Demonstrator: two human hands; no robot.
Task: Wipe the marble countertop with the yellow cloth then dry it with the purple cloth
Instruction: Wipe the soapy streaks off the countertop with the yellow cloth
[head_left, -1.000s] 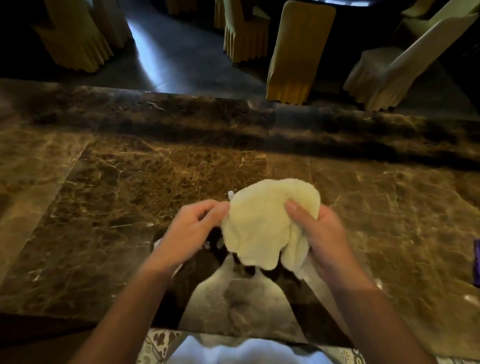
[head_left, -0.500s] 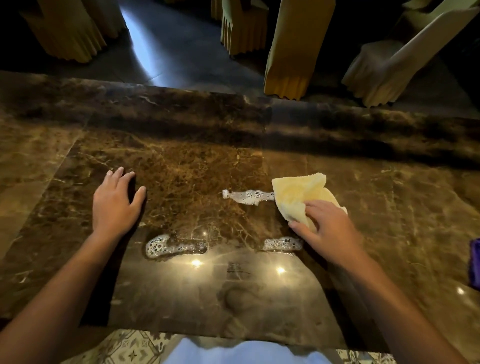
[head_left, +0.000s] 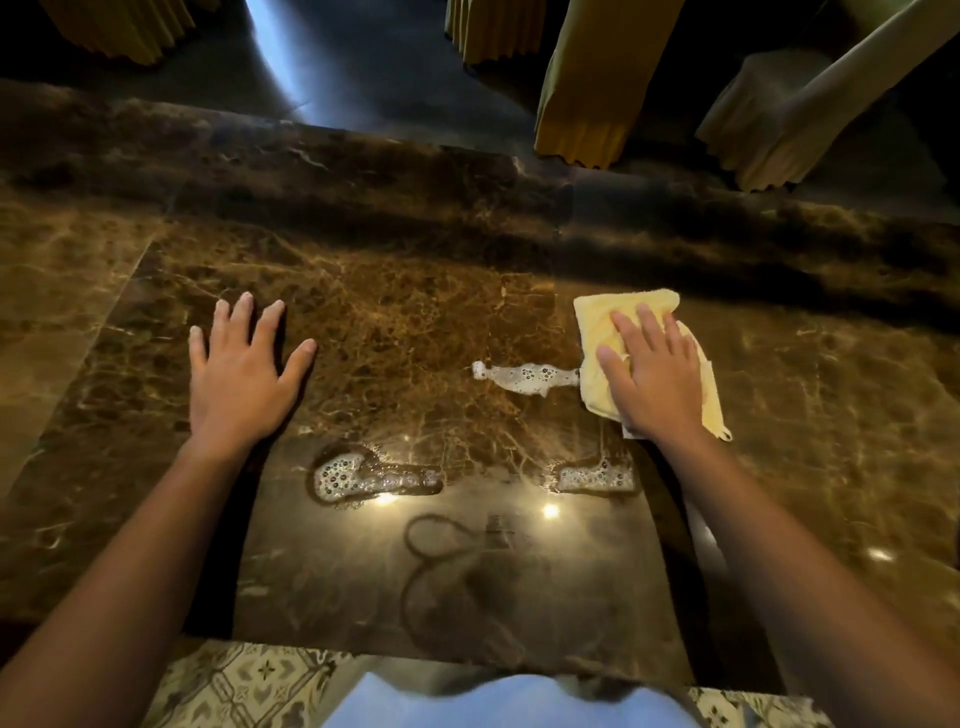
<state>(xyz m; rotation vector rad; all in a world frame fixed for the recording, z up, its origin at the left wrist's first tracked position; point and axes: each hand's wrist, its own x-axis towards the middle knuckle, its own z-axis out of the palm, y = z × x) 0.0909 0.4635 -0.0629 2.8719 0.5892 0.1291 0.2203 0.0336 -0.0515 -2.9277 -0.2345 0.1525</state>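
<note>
Looking down from head height at a brown marble countertop (head_left: 415, 332), glossy and veined, with both bare forearms reaching forward. Three soapy puddles on the stone: one foam streak (head_left: 524, 375) touching the left edge of the yellow cloth (head_left: 623, 317), a larger foam patch (head_left: 363, 475) near the front, a smaller foam patch (head_left: 597, 475) to its right.

Likely risks, judged from this layout: pushing the cloth with only a flat palm could let it bunch or slide out from under the fingers; sweeping too fast could smear suds into bare stone rather than lift them; missing the two nearer patches would leave wet film for the drying stage. Purple cloth not in view, so finding it later may call for a reach off to one side.

Right hand (head_left: 652, 374) spread flat, fingers extended, pressing down on the yellow cloth, not pinching or gripping it. Left hand (head_left: 241, 374) also fully open, fingers splayed, palm resting on bare marble, holding nothing, well apart from the cloth.
</note>
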